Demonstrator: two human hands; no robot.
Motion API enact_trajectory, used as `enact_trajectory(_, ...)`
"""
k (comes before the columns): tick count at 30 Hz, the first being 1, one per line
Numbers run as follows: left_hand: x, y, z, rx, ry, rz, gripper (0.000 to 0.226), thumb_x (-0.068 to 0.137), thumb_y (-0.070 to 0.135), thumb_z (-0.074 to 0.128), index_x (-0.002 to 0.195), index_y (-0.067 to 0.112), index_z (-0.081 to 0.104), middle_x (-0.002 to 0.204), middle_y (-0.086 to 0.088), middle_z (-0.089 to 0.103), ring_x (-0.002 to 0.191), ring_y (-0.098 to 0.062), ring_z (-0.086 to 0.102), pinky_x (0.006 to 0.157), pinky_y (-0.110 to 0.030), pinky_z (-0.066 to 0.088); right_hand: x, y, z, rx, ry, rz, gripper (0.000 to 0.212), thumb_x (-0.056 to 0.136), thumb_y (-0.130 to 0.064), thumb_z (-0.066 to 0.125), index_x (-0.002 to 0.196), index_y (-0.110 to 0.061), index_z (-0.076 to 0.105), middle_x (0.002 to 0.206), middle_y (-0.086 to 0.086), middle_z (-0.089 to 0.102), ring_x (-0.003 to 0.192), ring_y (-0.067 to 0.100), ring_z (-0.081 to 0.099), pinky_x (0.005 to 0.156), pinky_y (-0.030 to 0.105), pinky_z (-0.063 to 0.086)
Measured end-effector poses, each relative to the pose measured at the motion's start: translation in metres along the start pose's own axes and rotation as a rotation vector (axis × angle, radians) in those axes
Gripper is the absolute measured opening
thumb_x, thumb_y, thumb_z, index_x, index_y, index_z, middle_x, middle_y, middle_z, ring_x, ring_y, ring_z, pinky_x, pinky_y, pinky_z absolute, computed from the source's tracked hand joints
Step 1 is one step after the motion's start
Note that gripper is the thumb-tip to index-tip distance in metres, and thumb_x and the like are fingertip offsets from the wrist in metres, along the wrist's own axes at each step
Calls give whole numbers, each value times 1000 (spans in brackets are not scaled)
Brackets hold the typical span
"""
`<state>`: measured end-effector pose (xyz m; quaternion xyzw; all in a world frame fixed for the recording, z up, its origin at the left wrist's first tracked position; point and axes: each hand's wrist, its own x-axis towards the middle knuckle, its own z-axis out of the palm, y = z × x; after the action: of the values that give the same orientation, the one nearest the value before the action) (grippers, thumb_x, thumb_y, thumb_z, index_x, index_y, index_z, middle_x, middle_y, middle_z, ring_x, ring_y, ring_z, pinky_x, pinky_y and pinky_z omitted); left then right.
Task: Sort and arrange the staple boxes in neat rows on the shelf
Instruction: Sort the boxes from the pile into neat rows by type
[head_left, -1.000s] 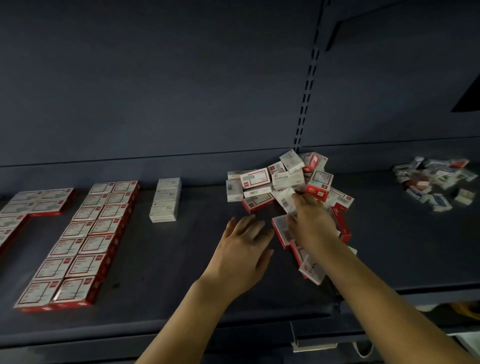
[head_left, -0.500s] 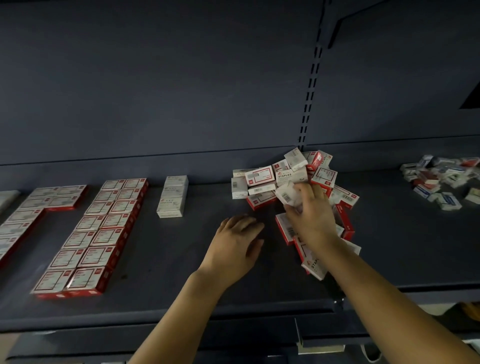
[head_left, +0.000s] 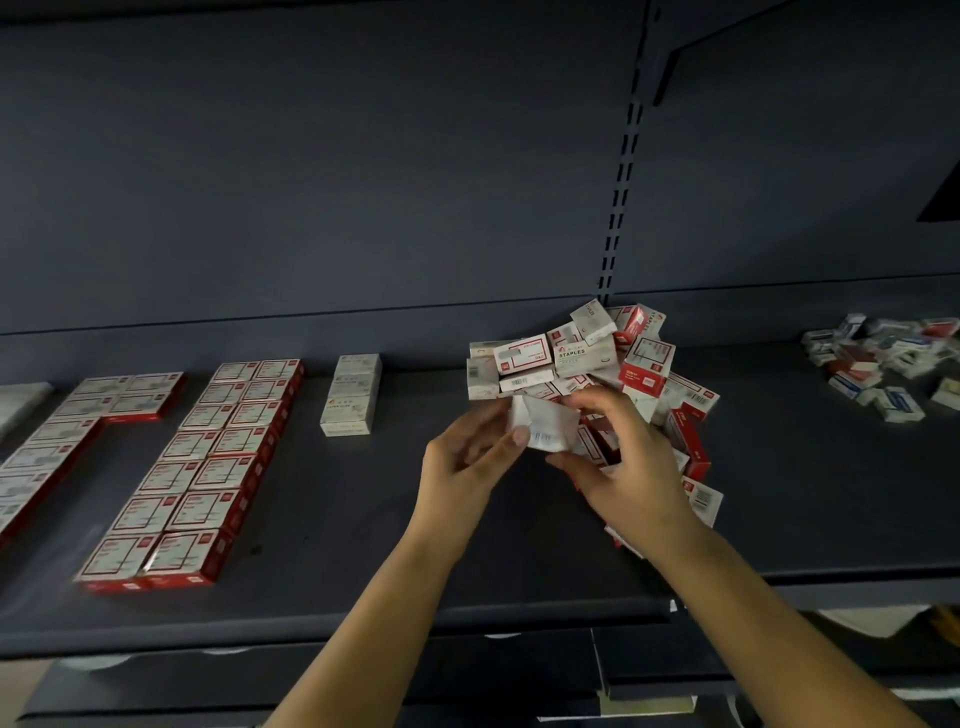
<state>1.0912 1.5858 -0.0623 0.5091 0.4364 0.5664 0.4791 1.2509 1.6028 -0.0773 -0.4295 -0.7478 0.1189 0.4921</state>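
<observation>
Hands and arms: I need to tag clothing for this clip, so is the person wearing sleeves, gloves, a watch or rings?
Nothing worn shows. The left hand and right hand are bare, no gloves. Both forearms are bare to the frame's bottom edge, with no sleeve in view. No watch, bracelet or ring shows on the visible sides.

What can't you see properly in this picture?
Head view only:
- White box held by left hand and right hand: blurred, print unreadable.
- Pile: its near boxes are hidden behind the right hand.
- Far pile: small and blurred, cut by the right edge.
- Left rows: cut off by the left edge.
- Red rows: labels too small to read.
</observation>
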Motion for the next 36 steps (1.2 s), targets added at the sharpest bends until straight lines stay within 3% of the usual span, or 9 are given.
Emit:
enact_trajectory(4, 0, -3, 2, -93, 69, -5, 26, 82, -3, 62, 105, 9, 65, 100, -5, 72, 95, -16, 67, 80, -25, 53, -3, 2, 7, -40, 64, -93, 43, 66, -4, 79, 99, -14, 55, 106, -1, 57, 102, 5, 52, 89, 11, 42)
enact_trajectory(8, 2, -2, 8, -22, 116, 48, 28, 83, -2, 63, 102, 20, 64, 91, 7, 73, 88, -7, 68, 73, -19, 52, -4, -2, 19, -142, 124, 18, 28, 72, -9, 76, 98, -6, 65, 104, 8, 56, 98, 16, 55, 84, 19, 46)
enact_trajectory(13, 5, -7, 12, 358, 174, 196, 33, 81, 8, 69, 111, 19, 64, 95, 7, 65, 87, -4, 63, 75, -16, 51, 2, -25, 16, 336, -65, 358, 28, 87, -9, 60, 90, -36, 61, 93, -15, 64, 89, -2, 60, 73, 8, 45)
enact_trajectory(15, 3, -10, 14, 460, 186, 273, 35, 79, 4, 70, 111, 18, 65, 96, 8, 59, 89, -4, 61, 76, -15, 50, 2, -24, 16, 558, -66, 498, 14, 88, -25, 59, 98, -32, 64, 99, -9, 68, 96, 3, 62, 78, 19, 49)
enact_trajectory(17, 2, -13, 14, 467, 167, 321, 32, 78, 4, 72, 109, 12, 68, 101, 4, 59, 92, -4, 61, 76, -12, 49, 2, -22, 16, 671, -72, 573, 32, 82, -38, 57, 109, -22, 64, 104, -3, 68, 98, 9, 63, 74, 22, 51)
enact_trajectory(20, -3, -14, 13, 446, 73, 400, 23, 78, 6, 67, 99, 15, 71, 99, 9, 63, 92, -3, 63, 77, -13, 49, 4, -21, 12, 717, -59, 561, 31, 84, -25, 58, 110, -9, 62, 100, 3, 68, 90, 7, 65, 66, 16, 50)
enact_trajectory(27, -6, -3, 9, -76, 205, 21, 25, 81, 0, 65, 99, 17, 67, 88, 6, 72, 89, -7, 66, 75, -20, 52, 0, -11, 10, 924, 2, 704, 43, 79, -30, 59, 117, -9, 60, 108, 7, 69, 100, 18, 65, 76, 30, 54)
enact_trajectory(32, 0, -3, 0, -100, -4, -249, 48, 75, 37, 71, 115, 12, 63, 108, -5, 69, 104, -20, 64, 87, -35, 52, 1, -13, 9, 967, -41, 687, 43, 80, -40, 55, 112, -12, 62, 96, 6, 70, 83, 17, 65, 73, 31, 52)
enact_trajectory(36, 1, -1, -3, -76, -52, -263, 47, 70, 36, 73, 108, 9, 66, 106, -5, 70, 104, -21, 64, 90, -37, 51, 2, -13, 11, 963, -49, 673, 54, 79, -48, 58, 116, -9, 60, 94, 5, 70, 82, 15, 65, 74, 32, 51)
